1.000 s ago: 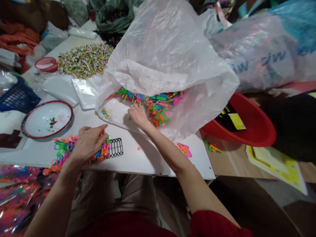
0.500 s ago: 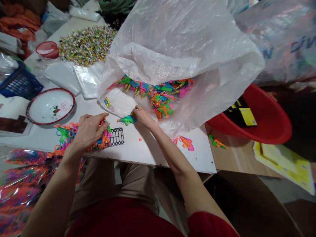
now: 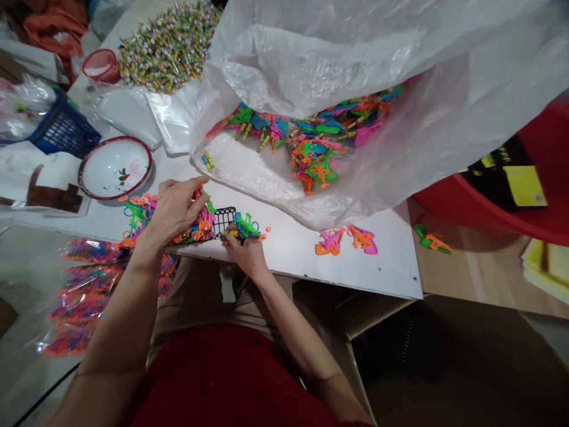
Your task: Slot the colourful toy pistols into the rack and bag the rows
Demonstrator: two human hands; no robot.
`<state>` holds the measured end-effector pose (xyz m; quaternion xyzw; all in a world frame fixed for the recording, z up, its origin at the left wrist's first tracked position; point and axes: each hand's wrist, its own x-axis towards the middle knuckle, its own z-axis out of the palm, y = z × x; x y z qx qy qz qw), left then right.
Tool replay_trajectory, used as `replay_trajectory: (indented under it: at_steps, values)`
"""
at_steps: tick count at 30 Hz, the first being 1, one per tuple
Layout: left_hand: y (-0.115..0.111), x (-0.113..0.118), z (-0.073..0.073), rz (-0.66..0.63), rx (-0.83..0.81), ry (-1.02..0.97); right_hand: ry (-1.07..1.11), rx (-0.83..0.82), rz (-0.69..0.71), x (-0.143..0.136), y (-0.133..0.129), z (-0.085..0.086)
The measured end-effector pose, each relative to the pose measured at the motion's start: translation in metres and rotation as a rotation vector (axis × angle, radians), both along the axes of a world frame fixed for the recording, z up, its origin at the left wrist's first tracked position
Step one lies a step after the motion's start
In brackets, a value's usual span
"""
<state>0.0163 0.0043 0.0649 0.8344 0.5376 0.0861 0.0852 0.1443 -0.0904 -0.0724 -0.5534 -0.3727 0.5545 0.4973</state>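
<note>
My left hand (image 3: 176, 206) lies over a row of bright plastic toy pieces (image 3: 205, 220), its thumb and forefinger apart. Those pieces stand packed on a black plastic grid (image 3: 224, 219), whose right end shows uncovered. At that end, near the table's front edge, my right hand (image 3: 247, 252) pinches a green and blue plastic toy (image 3: 246, 225) with a yellow tube on it. A small orange bit (image 3: 268, 229) lies just right of this toy. Behind both hands a large clear plastic bag (image 3: 249, 172) gapes toward me, with many similar toys (image 3: 317, 160) inside.
Pink and orange toys (image 3: 329, 242) lie on the white table (image 3: 288, 249). At the left are an enamel bowl (image 3: 116, 166), a blue basket (image 3: 73, 127) and a red basket (image 3: 101, 65) beside a heap of small tubes (image 3: 166, 47). A red tub (image 3: 480, 196) stands right. Filled bags (image 3: 84, 302) lie below left.
My right hand has drawn back from the bag's mouth to the grid's right end, bringing the green and blue toy. My left hand stays over the packed pieces. The view has shifted.
</note>
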Motion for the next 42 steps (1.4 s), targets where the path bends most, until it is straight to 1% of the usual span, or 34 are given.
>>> replay_trajectory:
  at_steps: [1,3,7,9,11,14,16,19,22,24,25,26,29,30,32,35,37,40,42]
  values:
    - [0.000,0.000,0.000,-0.002,0.002,-0.004,-0.022,0.017,-0.006,-0.005,0.001,-0.003]
    - [0.000,0.000,0.001,0.000,0.007,-0.014,-0.191,0.070,0.029,-0.007,0.003,-0.003]
    - [-0.002,0.001,0.001,0.003,-0.011,-0.033,-0.683,0.193,0.255,0.004,0.002,0.011]
    - [-0.003,0.000,0.001,0.005,-0.015,-0.038,-0.827,0.206,0.368,0.010,0.002,0.018]
    - [-0.003,0.000,-0.001,0.012,-0.006,-0.038,-0.916,0.171,0.455,0.013,0.003,0.025]
    - [-0.003,0.000,-0.003,0.015,-0.001,-0.035,-1.015,0.101,0.564,0.010,0.008,0.035]
    - [-0.003,0.001,-0.003,0.020,-0.005,-0.025,-1.077,0.107,0.617,0.005,0.012,0.041]
    - [-0.003,0.004,-0.001,0.034,-0.014,-0.001,-1.148,0.146,0.645,0.000,0.015,0.046]
    - [-0.004,0.005,0.001,0.035,-0.011,0.016,-1.138,0.171,0.630,0.004,0.015,0.043]
    - [-0.005,0.006,0.002,0.039,0.004,0.023,-1.031,0.204,0.605,0.011,0.013,0.039]
    - [-0.005,0.006,0.001,0.042,0.011,0.025,-0.948,0.224,0.567,0.015,0.011,0.038]
    - [-0.005,0.006,0.001,0.044,0.016,0.025,-0.856,0.248,0.506,0.018,0.008,0.038]
    - [-0.006,0.006,0.001,0.036,0.023,0.020,-0.619,0.363,0.249,0.020,-0.001,0.042]
    - [-0.006,0.006,0.001,0.033,0.027,0.017,-0.575,0.413,0.187,0.018,-0.004,0.044]
    - [-0.006,0.006,0.001,0.024,0.032,0.010,-0.540,0.504,0.129,0.011,-0.007,0.047]
    - [-0.006,0.006,0.000,0.011,0.033,-0.005,-0.588,0.575,0.133,0.000,-0.008,0.043]
    - [-0.005,0.005,-0.003,0.008,0.038,-0.015,-0.647,0.597,0.176,-0.004,-0.006,0.038]
    - [-0.004,0.004,-0.007,0.002,0.036,-0.011,-0.697,0.581,0.247,-0.005,-0.008,0.033]
    - [-0.004,0.003,-0.008,-0.009,0.024,0.003,-0.684,0.532,0.268,0.001,-0.010,0.036]
